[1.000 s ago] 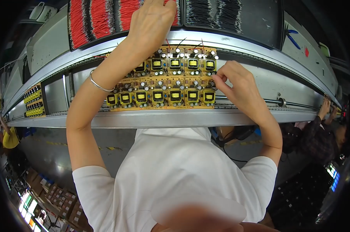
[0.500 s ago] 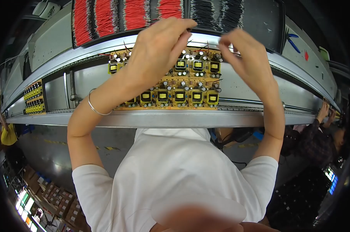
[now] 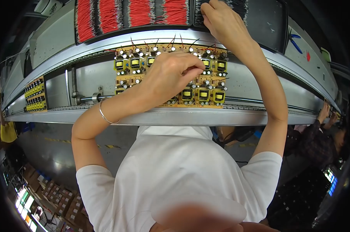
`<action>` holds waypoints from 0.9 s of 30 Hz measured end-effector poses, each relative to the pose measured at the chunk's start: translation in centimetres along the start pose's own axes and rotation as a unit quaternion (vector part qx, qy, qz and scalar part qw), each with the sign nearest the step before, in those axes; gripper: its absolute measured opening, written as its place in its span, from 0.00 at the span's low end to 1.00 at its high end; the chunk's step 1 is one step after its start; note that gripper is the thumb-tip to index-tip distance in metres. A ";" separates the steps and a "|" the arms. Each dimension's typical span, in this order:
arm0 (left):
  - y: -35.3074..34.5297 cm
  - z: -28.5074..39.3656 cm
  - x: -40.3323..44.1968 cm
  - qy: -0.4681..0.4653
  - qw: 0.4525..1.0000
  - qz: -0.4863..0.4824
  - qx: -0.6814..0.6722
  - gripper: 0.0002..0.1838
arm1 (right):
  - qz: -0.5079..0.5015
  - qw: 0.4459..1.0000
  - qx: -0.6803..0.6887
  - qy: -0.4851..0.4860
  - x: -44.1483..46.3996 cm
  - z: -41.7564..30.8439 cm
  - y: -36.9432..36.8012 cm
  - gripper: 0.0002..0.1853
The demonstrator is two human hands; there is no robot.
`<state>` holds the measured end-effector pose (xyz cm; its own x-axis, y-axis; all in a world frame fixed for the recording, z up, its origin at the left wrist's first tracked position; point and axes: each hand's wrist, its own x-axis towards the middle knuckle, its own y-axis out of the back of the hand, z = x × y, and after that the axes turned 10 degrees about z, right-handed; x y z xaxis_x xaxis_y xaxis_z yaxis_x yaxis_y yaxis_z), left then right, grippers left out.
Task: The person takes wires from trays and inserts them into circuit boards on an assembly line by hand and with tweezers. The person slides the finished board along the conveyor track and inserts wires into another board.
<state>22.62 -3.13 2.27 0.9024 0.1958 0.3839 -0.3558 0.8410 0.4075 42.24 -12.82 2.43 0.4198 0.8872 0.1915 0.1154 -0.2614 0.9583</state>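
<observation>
A panel of yellow circuit boards [image 3: 217,82], with transformers and capacitors in rows, lies on the rail line in front of me. Over its middle is my left hand [image 3: 173,75], thumb and fingers pinched together; whatever is between them is hidden. Several red and black wires [image 3: 174,41] stick up along the panel's far edge. My right hand [image 3: 223,23] reaches over the black wires [image 3: 237,7] in the tray, fingers curled and closed at the pile. I cannot make out what its fingertips grip.
Red wires [image 3: 141,12] lie in bundles in the dark tray [image 3: 262,33] beyond the rail [image 3: 159,118]. Blue-handled pliers [image 3: 296,43] lie to the right. Another board panel [image 3: 35,94] sits at far left. Another person's hands [image 3: 325,112] are at the far right.
My right hand has moved away from me and slightly left, from above the rail to the black wires. My left hand has come back toward me, from the panel's far edge to its middle.
</observation>
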 end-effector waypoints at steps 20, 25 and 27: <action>-1.5 -1.5 -0.5 -0.101 0.990 -0.076 0.055 0.09 | 0.198 0.971 0.135 -0.014 -4.8 -3.2 3.2 0.10; -1.0 -1.0 -0.8 -0.135 0.981 -0.102 0.091 0.13 | 0.173 0.956 0.225 -0.067 -7.0 -4.0 4.2 0.13; -0.7 -0.6 -0.6 -0.159 0.975 -0.092 0.128 0.15 | 0.151 0.954 0.245 -0.088 -8.3 -4.0 4.7 0.14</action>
